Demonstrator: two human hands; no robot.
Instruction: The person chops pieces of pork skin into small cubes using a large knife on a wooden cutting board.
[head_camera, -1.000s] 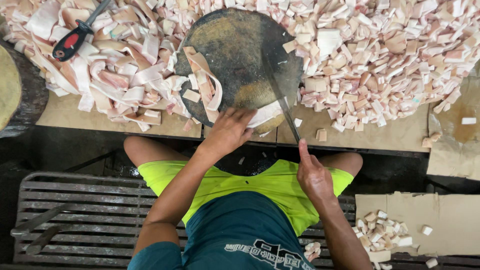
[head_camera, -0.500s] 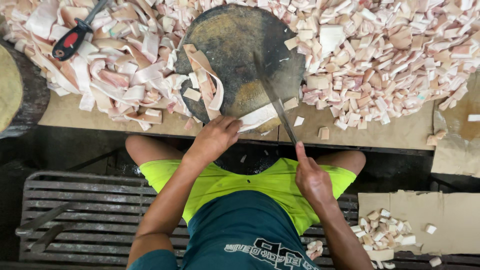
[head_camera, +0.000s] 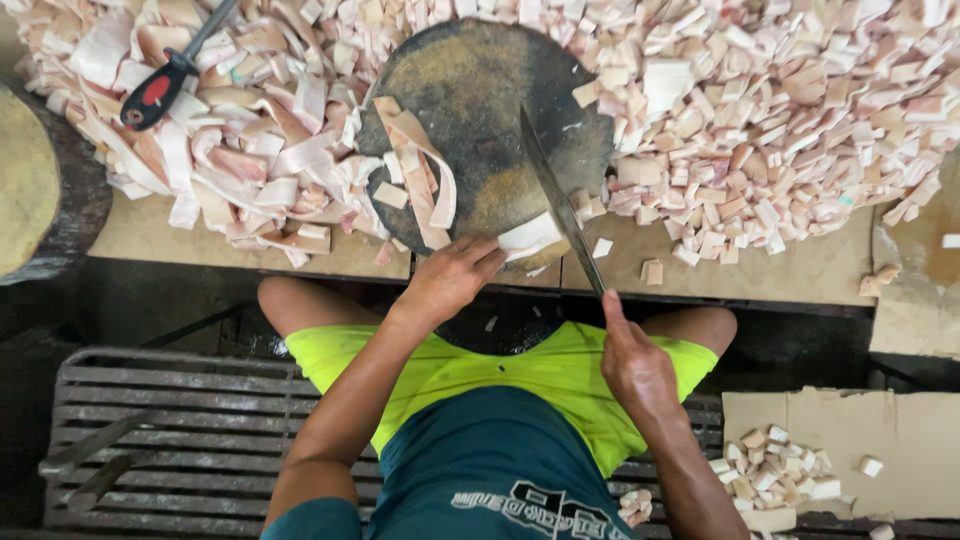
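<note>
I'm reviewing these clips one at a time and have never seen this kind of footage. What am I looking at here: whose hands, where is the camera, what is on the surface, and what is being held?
There is no machine here. The camera sits on a person's head and looks straight down, so you see their own arms, lap and a slatted bench below.

The right hand grips a long knife, whose blade reaches up over a round dark chopping block. The left hand rests at the block's near edge, fingers on a pale strip that lies next to the blade. More pale pinkish strips lie on the block.

Around the block, the table holds long uncut strips on the left and small cut pieces on the right. A second knife with a red and black handle lies on the left pile.
</note>
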